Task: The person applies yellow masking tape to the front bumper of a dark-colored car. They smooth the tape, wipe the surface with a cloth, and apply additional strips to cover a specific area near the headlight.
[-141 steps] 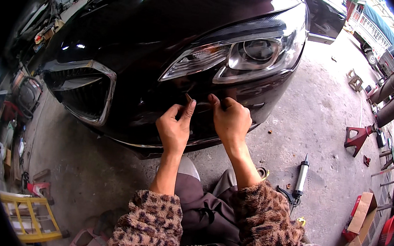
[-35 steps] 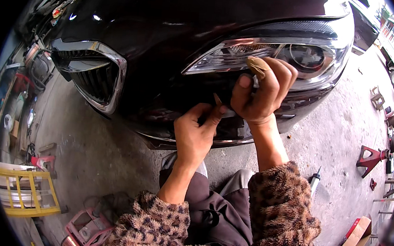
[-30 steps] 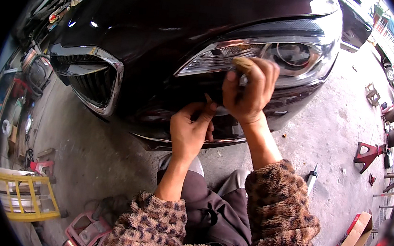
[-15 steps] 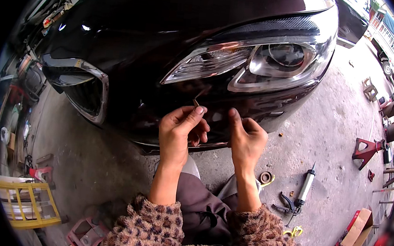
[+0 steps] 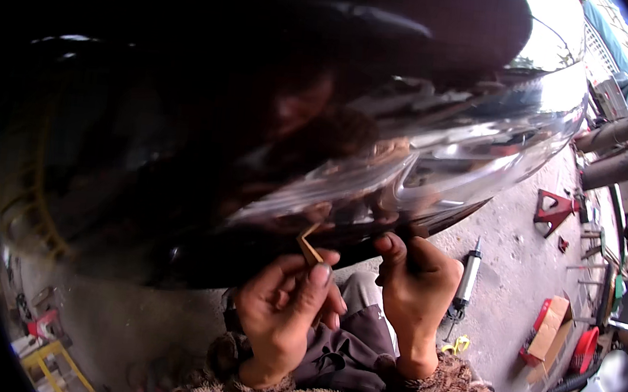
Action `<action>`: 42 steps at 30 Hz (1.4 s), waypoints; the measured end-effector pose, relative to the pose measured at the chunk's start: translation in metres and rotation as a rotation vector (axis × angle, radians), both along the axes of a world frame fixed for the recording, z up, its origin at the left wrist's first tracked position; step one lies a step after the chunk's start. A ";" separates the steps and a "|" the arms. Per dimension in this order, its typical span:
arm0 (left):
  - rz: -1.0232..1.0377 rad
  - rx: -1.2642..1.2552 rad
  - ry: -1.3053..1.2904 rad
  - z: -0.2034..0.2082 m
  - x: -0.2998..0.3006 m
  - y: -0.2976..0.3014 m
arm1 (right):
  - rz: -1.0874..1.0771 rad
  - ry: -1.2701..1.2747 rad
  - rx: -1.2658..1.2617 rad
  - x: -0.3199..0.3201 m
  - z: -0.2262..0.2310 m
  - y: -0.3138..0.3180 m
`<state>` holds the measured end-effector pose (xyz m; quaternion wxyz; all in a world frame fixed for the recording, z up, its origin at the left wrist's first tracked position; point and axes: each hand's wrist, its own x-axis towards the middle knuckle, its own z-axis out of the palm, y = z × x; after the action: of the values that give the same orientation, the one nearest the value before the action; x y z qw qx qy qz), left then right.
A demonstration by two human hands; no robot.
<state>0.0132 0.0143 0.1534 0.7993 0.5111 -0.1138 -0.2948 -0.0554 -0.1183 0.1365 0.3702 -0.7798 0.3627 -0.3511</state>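
A small, narrow tan strip with a sharp bend is pinched between the thumb and fingers of my left hand. It stands up just in front of the glossy dark car body, below the headlight. To its right, my right hand is closed, thumb pressed toward the curled fingers, close to the lower edge of the car's front. Whatever those fingers may hold is hidden. The two hands are apart. Reflections on the paintwork blur its details.
On the concrete floor to the right lie a caulking gun and yellow-handled scissors. Farther right are a red jack stand and an open cardboard box. A yellow slatted frame stands at lower left.
My view has moved much closer over the car, so the bodywork fills more of it. Both hands appear lower; the left still pinches the strip, which now shows more clearly.
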 end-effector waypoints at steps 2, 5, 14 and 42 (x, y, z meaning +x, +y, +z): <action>0.012 -0.052 0.013 -0.005 0.001 -0.002 | -0.013 0.024 0.017 0.002 0.003 0.002; 0.006 -0.049 0.072 0.000 0.002 -0.004 | 0.024 0.082 0.013 0.001 0.010 -0.001; -0.003 -0.043 0.023 0.001 0.005 -0.002 | -0.005 0.103 -0.101 0.008 0.004 -0.003; 0.447 0.998 -1.295 0.018 0.006 -0.032 | 0.171 -0.123 -0.291 0.006 -0.010 -0.018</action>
<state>0.0196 -0.0181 0.1715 0.2968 0.8824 -0.3020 0.2052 -0.0497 -0.1367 0.1267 0.3031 -0.8302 0.2172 -0.4143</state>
